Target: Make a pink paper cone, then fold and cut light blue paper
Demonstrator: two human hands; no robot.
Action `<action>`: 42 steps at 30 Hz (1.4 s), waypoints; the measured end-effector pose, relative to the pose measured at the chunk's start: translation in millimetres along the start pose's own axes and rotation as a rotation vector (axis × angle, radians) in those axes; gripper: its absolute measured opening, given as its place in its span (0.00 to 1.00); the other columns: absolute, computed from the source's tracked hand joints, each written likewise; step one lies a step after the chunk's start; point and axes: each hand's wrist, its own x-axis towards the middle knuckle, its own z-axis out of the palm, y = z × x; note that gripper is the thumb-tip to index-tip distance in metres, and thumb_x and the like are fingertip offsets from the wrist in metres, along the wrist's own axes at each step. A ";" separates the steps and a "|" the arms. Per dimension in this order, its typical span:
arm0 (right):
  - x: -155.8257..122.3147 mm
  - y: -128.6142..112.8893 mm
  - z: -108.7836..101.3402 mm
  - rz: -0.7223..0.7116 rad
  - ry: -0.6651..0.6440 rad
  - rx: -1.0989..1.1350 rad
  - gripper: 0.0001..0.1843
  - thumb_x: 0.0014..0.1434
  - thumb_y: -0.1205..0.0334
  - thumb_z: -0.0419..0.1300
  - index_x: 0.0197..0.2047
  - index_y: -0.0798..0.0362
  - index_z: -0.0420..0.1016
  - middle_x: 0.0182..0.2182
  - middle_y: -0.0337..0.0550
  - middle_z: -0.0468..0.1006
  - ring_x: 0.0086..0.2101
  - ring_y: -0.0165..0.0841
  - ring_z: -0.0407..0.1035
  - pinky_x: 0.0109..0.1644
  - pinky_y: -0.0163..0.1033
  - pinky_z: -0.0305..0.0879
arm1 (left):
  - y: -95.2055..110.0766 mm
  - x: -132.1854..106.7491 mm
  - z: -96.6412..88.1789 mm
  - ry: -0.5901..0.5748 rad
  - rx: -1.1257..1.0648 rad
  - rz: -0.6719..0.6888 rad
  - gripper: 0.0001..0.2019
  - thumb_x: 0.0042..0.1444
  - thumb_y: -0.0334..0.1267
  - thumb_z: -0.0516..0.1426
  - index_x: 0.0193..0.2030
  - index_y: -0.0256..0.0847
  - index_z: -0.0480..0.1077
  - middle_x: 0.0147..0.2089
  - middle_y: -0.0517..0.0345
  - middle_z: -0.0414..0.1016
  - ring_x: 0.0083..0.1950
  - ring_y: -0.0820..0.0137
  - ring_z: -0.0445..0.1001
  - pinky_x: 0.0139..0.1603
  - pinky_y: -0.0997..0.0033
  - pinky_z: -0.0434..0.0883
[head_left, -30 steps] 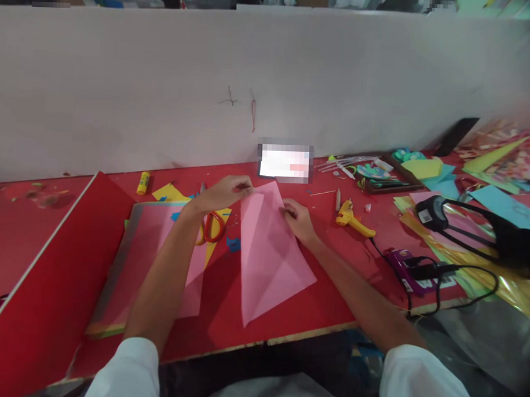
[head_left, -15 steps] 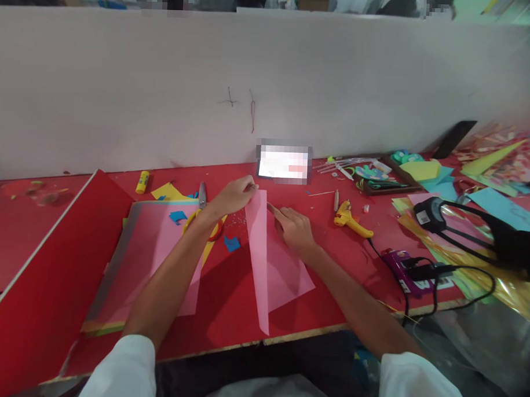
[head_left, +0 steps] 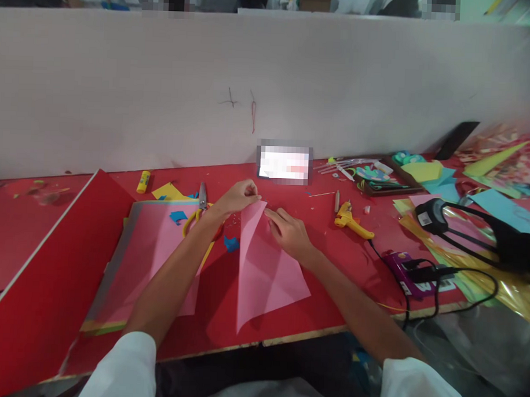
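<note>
A pink sheet of paper [head_left: 271,274] stands partly raised over the red table, its left side bent up and its lower right corner near the tabletop. My left hand [head_left: 240,196] pinches the paper close to its top corner. My right hand [head_left: 290,234] is at the upper right edge, thumb and forefinger closed on the paper near the same corner. Left of it, yellow-handled scissors [head_left: 203,197] lie partly hidden behind my left forearm, by a stack of pink paper [head_left: 155,229]. A blue paper scrap [head_left: 231,243] rests beside the raised sheet.
A yellow glue gun [head_left: 353,222] with its cord lies at right, near a purple power strip [head_left: 403,276] and a black headset-like strap [head_left: 476,229]. A blurred-out screen [head_left: 285,163] leans on the white partition [head_left: 164,91]. At left stand a glue stick [head_left: 143,182] and red board [head_left: 48,289].
The narrow folded flap of the pink sheet has opened out to the left, so its broad face shows. Both hands stay near the top corner, the left slightly lower.
</note>
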 end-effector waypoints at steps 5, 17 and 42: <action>7.4 0.9 -1.5 0.157 0.001 0.674 0.23 0.74 0.42 0.54 0.55 0.49 0.81 0.35 0.42 0.76 0.31 0.32 0.68 0.36 0.38 0.65 | 2.0 -2.2 -3.6 -0.018 -0.065 0.002 0.12 0.56 0.39 0.65 0.44 0.42 0.69 0.28 0.64 0.70 0.27 0.75 0.62 0.31 0.73 0.58; 12.4 -6.2 -0.1 0.513 0.038 1.206 0.24 0.55 0.42 0.73 0.28 0.50 0.68 0.21 0.30 0.62 0.22 0.24 0.51 0.26 0.35 0.45 | 22.4 -13.0 13.1 -0.067 0.122 0.116 0.17 0.58 0.47 0.66 0.50 0.42 0.74 0.33 0.60 0.72 0.32 0.72 0.68 0.33 0.71 0.62; 19.7 15.1 -3.9 0.597 0.060 1.388 0.26 0.52 0.46 0.74 0.27 0.49 0.61 0.24 0.31 0.61 0.26 0.28 0.55 0.32 0.37 0.54 | 32.7 -17.0 -14.7 -0.176 0.059 0.304 0.31 0.58 0.43 0.67 0.68 0.39 0.70 0.38 0.52 0.81 0.61 0.56 0.78 0.63 0.55 0.72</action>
